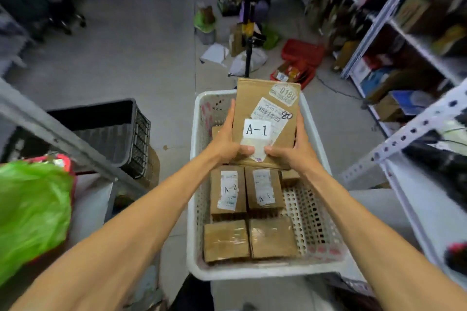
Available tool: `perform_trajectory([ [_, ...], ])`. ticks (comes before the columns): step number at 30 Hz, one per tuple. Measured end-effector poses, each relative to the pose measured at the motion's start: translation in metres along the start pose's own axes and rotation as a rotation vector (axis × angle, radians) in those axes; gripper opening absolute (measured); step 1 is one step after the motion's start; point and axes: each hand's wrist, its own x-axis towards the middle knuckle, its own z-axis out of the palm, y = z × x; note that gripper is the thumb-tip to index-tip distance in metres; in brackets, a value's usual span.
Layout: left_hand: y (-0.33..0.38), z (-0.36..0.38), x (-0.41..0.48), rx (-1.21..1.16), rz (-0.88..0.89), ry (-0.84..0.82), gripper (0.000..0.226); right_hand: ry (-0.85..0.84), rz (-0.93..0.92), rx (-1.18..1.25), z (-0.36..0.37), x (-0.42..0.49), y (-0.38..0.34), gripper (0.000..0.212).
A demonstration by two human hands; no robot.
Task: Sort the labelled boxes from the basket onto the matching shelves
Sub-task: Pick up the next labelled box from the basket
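Note:
I hold a flat brown cardboard box labelled A-1 (257, 111) above the white plastic basket (321, 199). My left hand (225, 141) grips its left edge with the thumb on the front. Gripping the right edge is my right hand (295, 149), thumb on the lower front. Inside the basket lie several more brown boxes: one marked A-2 (227, 192), one marked A-1 (264, 189), and two unlabelled taped ones (226, 240) (273, 237) at the near end.
White metal shelving (401, 139) full of goods runs along the right. A grey shelf rail (63, 139) crosses at left, with a black crate (118, 131) behind it and a green plastic bag (30, 212). Red baskets (300, 58) and a tripod pole (249, 40) stand on the floor ahead.

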Motion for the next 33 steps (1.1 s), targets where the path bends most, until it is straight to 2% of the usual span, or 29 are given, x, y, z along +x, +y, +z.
perform_trajectory([
  [8, 0.042, 0.035, -0.112, -0.046, 0.027, 0.037, 0.125, -0.041, -0.106, -0.011, -0.025, -0.115, -0.040, 0.124],
  [13, 0.056, 0.049, -0.156, -0.013, 0.079, -0.008, 0.126, -0.027, -0.156, 0.022, -0.030, -0.168, -0.048, 0.122],
  [21, 0.059, 0.077, -0.210, 0.093, 0.180, -0.168, 0.118, 0.142, -0.102, -0.027, -0.042, -0.257, -0.037, 0.123],
  [25, 0.058, 0.100, -0.236, 0.092, 0.218, -0.259, 0.114, 0.244, -0.061, -0.057, -0.047, -0.308, -0.028, 0.134],
  [28, 0.050, 0.123, -0.257, 0.079, 0.260, -0.340, 0.109, 0.339, -0.050, -0.028, -0.055, -0.347, -0.008, 0.130],
  [30, 0.041, 0.143, -0.270, 0.094, 0.274, -0.398, 0.109, 0.398, -0.049, -0.018, -0.061, -0.374, 0.004, 0.125],
  [33, 0.035, 0.176, -0.284, 0.134, 0.269, -0.509, 0.117, 0.489, -0.013, -0.010, -0.067, -0.415, 0.019, 0.129],
])
